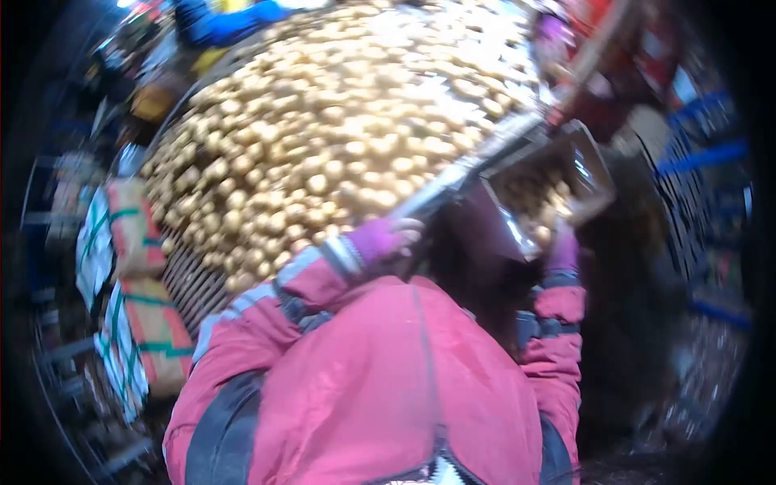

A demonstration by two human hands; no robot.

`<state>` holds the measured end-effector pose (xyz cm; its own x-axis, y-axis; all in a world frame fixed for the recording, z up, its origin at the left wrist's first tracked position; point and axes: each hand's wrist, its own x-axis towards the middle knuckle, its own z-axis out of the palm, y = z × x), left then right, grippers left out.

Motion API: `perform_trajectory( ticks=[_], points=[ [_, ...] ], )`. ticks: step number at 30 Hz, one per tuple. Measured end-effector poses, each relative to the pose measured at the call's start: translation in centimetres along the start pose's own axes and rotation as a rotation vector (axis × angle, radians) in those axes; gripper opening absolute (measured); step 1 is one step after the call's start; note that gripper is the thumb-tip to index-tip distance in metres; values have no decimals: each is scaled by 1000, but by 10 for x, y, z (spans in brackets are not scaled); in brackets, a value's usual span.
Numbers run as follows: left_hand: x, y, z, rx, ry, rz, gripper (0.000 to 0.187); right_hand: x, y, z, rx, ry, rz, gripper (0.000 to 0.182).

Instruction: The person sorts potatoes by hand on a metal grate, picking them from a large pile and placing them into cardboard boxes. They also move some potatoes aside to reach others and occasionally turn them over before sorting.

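Note:
A wide heap of round, tan, potato-like produce (pixel 275 178) covers the sorting table in front of me. My left hand (pixel 390 239), in a purple glove with bare fingertips, is beside the table's metal edge (pixel 440 182). Its fingers point right, slightly bent and apart, with nothing visible in them. To the right, an open cardboard box (pixel 596 166) holds more of the round produce (pixel 529 194). My right hand (pixel 563 242), also purple-gloved, reaches over the box's near side. Blur and glare smear its fingers, so I cannot make out whether they hold anything.
Two packed cartons with green straps (pixel 137 226) stand left of the table. A person in red (pixel 598 48) is at the far right, and another person's blue sleeve (pixel 234 23) shows at the far left. Blue racks (pixel 703 153) line the right side.

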<state>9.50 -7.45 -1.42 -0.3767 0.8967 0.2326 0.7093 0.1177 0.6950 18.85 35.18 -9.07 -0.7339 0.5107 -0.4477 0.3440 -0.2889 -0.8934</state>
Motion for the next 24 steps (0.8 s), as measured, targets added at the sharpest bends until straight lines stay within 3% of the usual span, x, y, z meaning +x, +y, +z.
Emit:
perform_trajectory(
  ticks=[1,2,4,6,7,9,10,11,12,13,14,15,16,17,18,20,22,24],
  points=[
    [-10,6,-1,-243,-26,-215,29,27,5,-6,35,-33,-160,43],
    [-20,11,-2,-481,1,-436,31,45,6,-18,-23,-69,-108,48],
    [-49,2,-17,242,102,-84,31,59,0,-16,-97,-53,-135,47],
    [-98,1,-48,-89,271,-477,29,74,3,-3,166,5,30,49],
    [-125,2,-66,-172,368,-645,28,75,0,13,76,-94,-54,46],
    [-179,10,-106,70,549,-914,32,56,-18,73,-97,-303,-227,43],
    [-215,1,-121,-92,760,-1181,31,42,-28,106,-180,-410,-314,41],
    [-240,0,-136,234,751,-1188,31,27,-39,143,-296,-443,-296,41],
    [-272,-17,-142,300,893,-1210,33,13,-47,180,-413,-471,-281,41],
    [-298,-34,-147,317,923,-1203,38,6,-43,211,-399,-609,-402,41],
    [-316,-47,-151,333,954,-1196,43,-5,-41,243,-366,-702,-382,40],
    [-315,-49,-154,340,892,-1235,49,-16,-40,276,-332,-795,-357,39],
    [-310,-53,-155,345,828,-1273,55,-34,-42,309,-284,-835,-189,39],
    [-325,-79,-137,513,746,-1278,62,-53,-42,338,-239,-944,-160,37],
    [-303,-67,-135,705,666,-1281,63,-71,-41,365,-194,-1053,-129,36],
    [-288,-59,-141,591,722,-1370,63,-99,-28,416,-470,-1172,-264,34],
    [-329,-86,-122,-121,1073,-1084,50,-127,-2,461,-471,-1292,-378,33],
    [-343,-56,-130,-722,1290,-858,48,-157,-6,506,-620,-1375,-580,36]
  ],
)
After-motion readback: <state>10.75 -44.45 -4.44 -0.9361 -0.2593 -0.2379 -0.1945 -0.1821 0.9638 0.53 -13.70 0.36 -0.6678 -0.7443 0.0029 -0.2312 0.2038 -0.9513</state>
